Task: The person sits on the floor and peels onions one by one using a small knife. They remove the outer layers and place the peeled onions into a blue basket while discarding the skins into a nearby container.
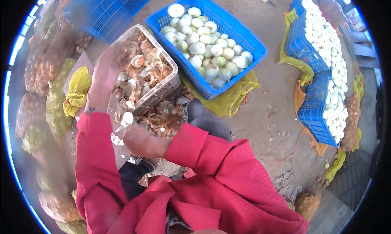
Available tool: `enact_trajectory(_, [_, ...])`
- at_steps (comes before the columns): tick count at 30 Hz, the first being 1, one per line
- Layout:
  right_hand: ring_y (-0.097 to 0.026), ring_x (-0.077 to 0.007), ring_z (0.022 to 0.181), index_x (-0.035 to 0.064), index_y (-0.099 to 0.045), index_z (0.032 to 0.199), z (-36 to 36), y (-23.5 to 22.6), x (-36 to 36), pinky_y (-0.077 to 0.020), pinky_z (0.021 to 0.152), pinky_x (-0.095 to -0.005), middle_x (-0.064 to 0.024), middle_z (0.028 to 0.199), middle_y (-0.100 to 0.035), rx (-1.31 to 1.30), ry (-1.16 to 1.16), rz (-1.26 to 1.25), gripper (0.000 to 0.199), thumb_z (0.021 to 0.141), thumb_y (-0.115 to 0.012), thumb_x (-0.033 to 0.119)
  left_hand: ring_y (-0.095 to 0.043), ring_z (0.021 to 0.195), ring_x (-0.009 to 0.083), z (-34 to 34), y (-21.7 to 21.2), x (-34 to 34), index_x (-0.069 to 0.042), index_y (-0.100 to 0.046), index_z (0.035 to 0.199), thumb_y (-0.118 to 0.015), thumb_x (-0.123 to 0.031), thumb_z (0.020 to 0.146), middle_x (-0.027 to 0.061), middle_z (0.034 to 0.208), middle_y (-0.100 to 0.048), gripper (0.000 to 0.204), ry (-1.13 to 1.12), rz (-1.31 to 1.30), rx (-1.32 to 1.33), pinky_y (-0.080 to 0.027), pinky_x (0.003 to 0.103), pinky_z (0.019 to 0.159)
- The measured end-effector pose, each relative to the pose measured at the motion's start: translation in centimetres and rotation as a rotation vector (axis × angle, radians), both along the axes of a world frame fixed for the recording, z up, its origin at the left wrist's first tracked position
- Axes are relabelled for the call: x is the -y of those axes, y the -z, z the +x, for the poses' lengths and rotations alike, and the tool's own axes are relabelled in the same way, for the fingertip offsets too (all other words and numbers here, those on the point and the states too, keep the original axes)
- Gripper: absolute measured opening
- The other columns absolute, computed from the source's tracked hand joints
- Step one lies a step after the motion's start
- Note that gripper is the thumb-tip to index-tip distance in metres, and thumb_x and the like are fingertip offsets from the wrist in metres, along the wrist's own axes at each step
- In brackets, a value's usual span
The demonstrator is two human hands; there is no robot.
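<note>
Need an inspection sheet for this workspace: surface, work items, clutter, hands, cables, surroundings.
Surface: grey-brown floor, scattered with peel bits.
Work items: blue crate of peeled onions; beside it, a pale crate of onion skins and pale pieces.
Clutter: loose peelings below the pale crate; flat yellow sack partly under the blue crate.
Left hand: at the pale crate's left side, blurred; grip unclear.
Right hand: near a pale round piece; grip unclear.
Cables: nothing seen.
Surroundings: filled mesh sacks left; blue crates heaped with peeled onions right.
</note>
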State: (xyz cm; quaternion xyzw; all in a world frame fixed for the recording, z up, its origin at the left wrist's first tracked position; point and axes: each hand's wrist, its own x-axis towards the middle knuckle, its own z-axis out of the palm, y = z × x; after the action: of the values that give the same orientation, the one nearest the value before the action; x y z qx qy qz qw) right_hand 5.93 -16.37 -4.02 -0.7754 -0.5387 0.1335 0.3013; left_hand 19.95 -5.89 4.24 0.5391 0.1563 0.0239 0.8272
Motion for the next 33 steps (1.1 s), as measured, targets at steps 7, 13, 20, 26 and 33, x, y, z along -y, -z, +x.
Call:
enact_trajectory(7, [-0.059, -0.0326, 0.064, -0.0026, -0.059, 0.087, 1.2, -1.1, 1.0, -0.0459, 0.056, -0.0426, -0.0173, 0.065, -0.058, -0.055, -0.063, 0.037, 0.026, 0.064, -0.055, 0.008, -0.055, 0.094, 0.0202, -16.2, 2.2, -8.1, -0.004, -0.044, 0.117, -0.046, -0.021, 0.088, 0.0088, 0.11, -0.053, 0.034, -0.104, 0.177, -0.06, -0.045, 0.031, 0.082])
enact_trajectory(13, [-0.059, -0.0349, 0.064, -0.0017, -0.056, 0.079, 2.9, -2.6, 0.4, -0.0476, 0.06, -0.0434, -0.0191, 0.064, -0.058, -0.2, 0.22, 0.04, 0.017, 0.069, -0.055, 0.012, -0.055, 0.088, 0.0148, -25.7, 3.0, -3.5, -0.006, -0.047, 0.113, -0.047, -0.012, 0.087, 0.0058, 0.105, -0.054, 0.027, -0.261, 0.304, -0.202, -0.045, 0.026, 0.076])
enact_trajectory(20, [-0.059, -0.0352, 0.081, 0.0006, -0.049, 0.104, 3.4, -3.9, -0.2, -0.0471, 0.07, -0.0405, -0.0207, 0.083, -0.06, -0.301, 0.337, 0.108, 0.049, 0.072, -0.062, 0.035, -0.053, 0.091, 0.013, -23.0, 3.4, 0.3, -0.004, -0.043, 0.119, -0.05, -0.016, 0.086, 0.0056, 0.108, -0.053, 0.036, -0.2, 0.159, -0.08, -0.043, 0.024, 0.074])
enact_trajectory(26, [-0.059, -0.0363, 0.075, 0.0006, -0.045, 0.105, 4.3, -4.8, -0.1, -0.0464, 0.067, -0.0411, -0.0207, 0.076, -0.06, -0.294, 0.338, 0.171, 0.053, 0.071, -0.066, 0.036, -0.053, 0.074, 0.0083, -21.2, 5.5, -3.3, -0.005, -0.054, 0.095, -0.054, -0.015, 0.085, 0.0014, 0.081, -0.057, 0.014, -0.282, 0.063, 0.021, -0.043, 0.022, 0.064])
enact_trajectory(33, [-0.057, -0.0389, 0.081, -0.0007, -0.039, 0.111, 4.8, -3.8, 0.7, -0.0446, 0.07, -0.044, -0.0242, 0.084, -0.058, -0.195, 0.321, 0.118, 0.054, 0.071, -0.065, 0.022, -0.051, 0.072, 0.006, -20.2, 4.3, -0.8, -0.005, -0.056, 0.092, -0.059, -0.016, 0.083, -0.0009, 0.081, -0.057, 0.015, -0.12, 0.329, 0.031, -0.041, 0.021, 0.064])
